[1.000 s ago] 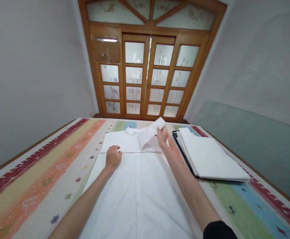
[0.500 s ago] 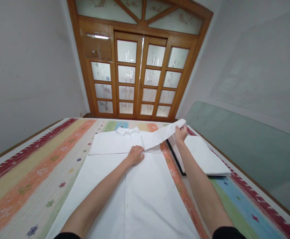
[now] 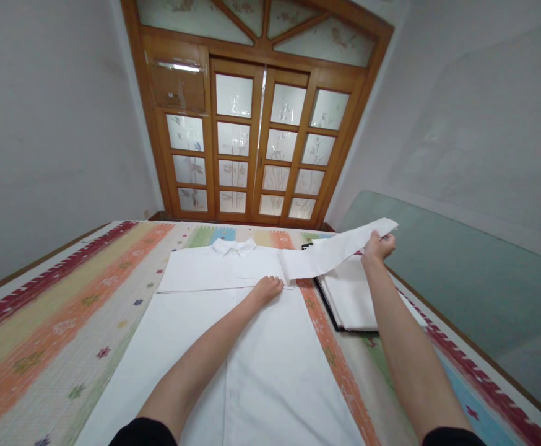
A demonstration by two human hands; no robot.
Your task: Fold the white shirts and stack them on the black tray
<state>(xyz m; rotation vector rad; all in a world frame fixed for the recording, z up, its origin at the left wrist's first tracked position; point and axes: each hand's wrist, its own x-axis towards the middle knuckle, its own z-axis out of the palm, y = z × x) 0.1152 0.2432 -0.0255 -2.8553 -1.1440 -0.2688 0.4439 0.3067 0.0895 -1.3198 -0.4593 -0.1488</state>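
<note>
A white collared shirt [image 3: 270,353] lies flat in front of me, its collar [image 3: 234,247] toward the far side. A folded layer crosses its upper part, with a straight edge below the collar. My right hand [image 3: 379,246] is closed on the far end of a long white strip that looks like the shirt's sleeve [image 3: 326,255], held raised and stretched out to the right. Near the strip's inner end, my left hand [image 3: 269,288] rests on the shirt with fingers curled, pinching its edge. The fingertips are partly hidden.
A black-edged, flat stack of white material [image 3: 349,297] lies right of the shirt, partly under my right arm and the sleeve. Below is a striped, patterned cover [image 3: 85,297]. A pale green panel [image 3: 460,266] stands along the right wall; wooden glazed doors [image 3: 256,142] are ahead.
My right hand has moved to the right, drawing the sleeve farther out over the white stack. My left hand has shifted slightly right along the shirt.
</note>
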